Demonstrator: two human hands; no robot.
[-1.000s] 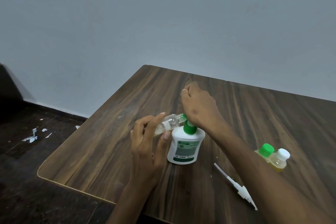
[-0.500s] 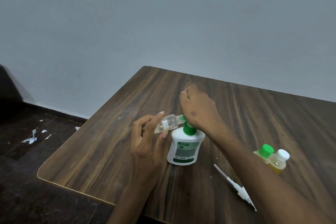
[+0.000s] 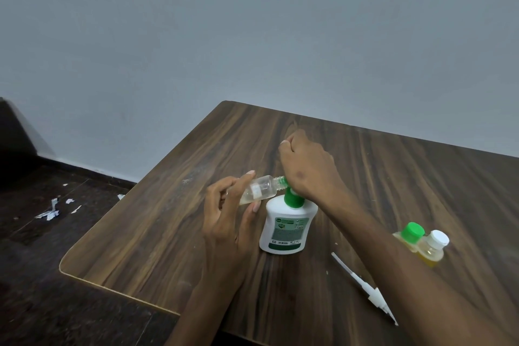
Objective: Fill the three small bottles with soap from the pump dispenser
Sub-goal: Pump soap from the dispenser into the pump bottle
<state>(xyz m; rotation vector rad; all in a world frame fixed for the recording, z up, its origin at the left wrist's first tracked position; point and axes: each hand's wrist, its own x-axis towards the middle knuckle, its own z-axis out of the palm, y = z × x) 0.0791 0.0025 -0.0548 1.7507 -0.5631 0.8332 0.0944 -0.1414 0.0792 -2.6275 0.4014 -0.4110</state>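
Left hand [image 3: 224, 219] gripping a small clear plastic bottle [image 3: 259, 189], tilted almost flat, mouth against the nozzle of the white pump dispenser with green collar [image 3: 283, 226] standing on the dark wooden table [image 3: 168, 219]. Right hand [image 3: 307, 170] fisted atop the pump head. Well right, touching: a green-capped small bottle [image 3: 410, 236] and a white-capped yellow-filled bottle [image 3: 432, 250]; nearer, a white pump tube [image 3: 365, 288].

the pump dispenser [image 3: 285, 229] label reads "original"; the rest is blurred.
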